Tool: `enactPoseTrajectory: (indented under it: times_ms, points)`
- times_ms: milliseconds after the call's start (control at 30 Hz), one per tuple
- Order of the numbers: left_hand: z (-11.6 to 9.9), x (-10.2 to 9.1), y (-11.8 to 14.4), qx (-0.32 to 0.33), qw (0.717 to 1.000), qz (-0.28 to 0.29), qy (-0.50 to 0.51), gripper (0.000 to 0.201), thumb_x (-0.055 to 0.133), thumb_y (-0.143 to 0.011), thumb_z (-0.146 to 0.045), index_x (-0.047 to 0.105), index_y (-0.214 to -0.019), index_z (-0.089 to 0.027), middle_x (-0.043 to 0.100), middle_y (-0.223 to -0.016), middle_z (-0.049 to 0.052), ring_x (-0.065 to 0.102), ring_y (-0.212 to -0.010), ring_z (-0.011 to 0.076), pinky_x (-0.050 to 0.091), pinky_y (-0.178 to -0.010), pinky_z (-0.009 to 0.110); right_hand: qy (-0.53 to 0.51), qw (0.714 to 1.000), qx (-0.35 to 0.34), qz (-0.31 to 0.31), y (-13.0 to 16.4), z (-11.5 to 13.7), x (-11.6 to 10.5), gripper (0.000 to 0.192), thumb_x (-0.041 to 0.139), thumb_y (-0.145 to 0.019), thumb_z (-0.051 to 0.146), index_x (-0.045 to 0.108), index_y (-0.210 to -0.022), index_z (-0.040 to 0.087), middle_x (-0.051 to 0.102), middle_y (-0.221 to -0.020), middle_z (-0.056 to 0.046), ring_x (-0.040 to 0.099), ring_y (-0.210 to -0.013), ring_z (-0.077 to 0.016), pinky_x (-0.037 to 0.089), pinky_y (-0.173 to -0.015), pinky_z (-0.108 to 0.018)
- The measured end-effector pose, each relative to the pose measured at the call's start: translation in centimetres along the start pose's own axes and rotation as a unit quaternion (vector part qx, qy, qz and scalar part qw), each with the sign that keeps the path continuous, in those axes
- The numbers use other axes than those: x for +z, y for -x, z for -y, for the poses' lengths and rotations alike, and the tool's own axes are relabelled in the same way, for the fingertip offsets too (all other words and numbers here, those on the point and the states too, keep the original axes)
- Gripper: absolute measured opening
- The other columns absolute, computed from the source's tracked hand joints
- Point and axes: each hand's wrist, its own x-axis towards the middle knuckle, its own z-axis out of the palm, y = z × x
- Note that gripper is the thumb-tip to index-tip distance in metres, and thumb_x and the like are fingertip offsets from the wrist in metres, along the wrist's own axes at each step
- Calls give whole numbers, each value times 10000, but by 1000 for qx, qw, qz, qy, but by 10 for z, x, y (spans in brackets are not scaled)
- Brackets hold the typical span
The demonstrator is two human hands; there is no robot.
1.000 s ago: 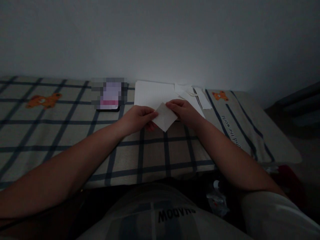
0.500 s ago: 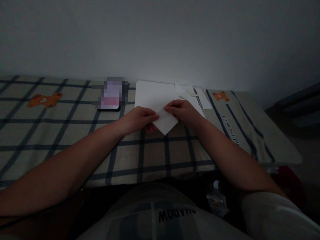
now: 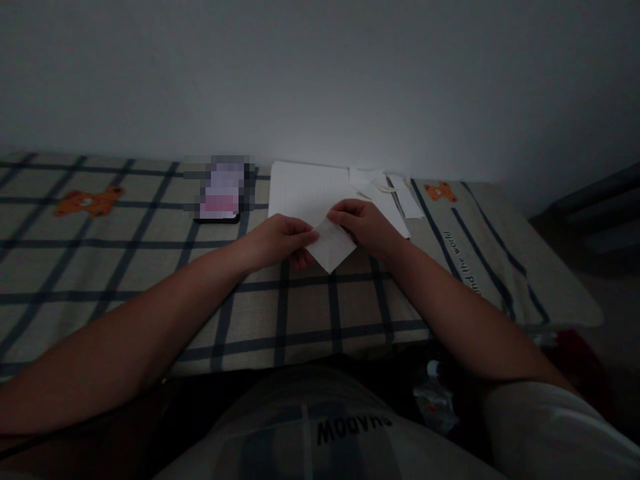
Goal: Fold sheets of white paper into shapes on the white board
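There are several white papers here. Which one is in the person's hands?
The small folded paper, pinched between the left hand and right hand. The large sheet and paper strips lie on the checked cloth behind, untouched.

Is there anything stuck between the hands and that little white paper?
No, nothing visible. The left hand and the right hand both pinch the small folded paper directly, one on each side, just above the checked cloth. The big white sheet and the phone lie behind it.
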Motion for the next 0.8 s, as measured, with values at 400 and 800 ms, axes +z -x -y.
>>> enactPoseTrajectory:
  times_ms: [400, 800]
  points:
    - [-2, 0, -2, 12, 999, -42, -1, 242, 605, -961, -229, 696, -741, -186, 698, -598, 15, 626, -482, 116, 495, -484, 202, 47, 999, 6, 24, -1, 5, -11, 313, 736, -820, 487, 691, -835, 178, 615, -709, 3, 502, -639, -127, 395, -602, -287]
    - [-1, -2, -3, 18, 998, -44, 31, 237, 609, -958, -219, 695, -745, -160, 686, -584, 12, 604, -456, 98, 468, -447, 178, 118, 991, -65, 20, -1, 5, -9, 259, 652, -912, 441, 652, -857, 187, 617, -739, -11, 523, -650, -134, 406, -585, -285]
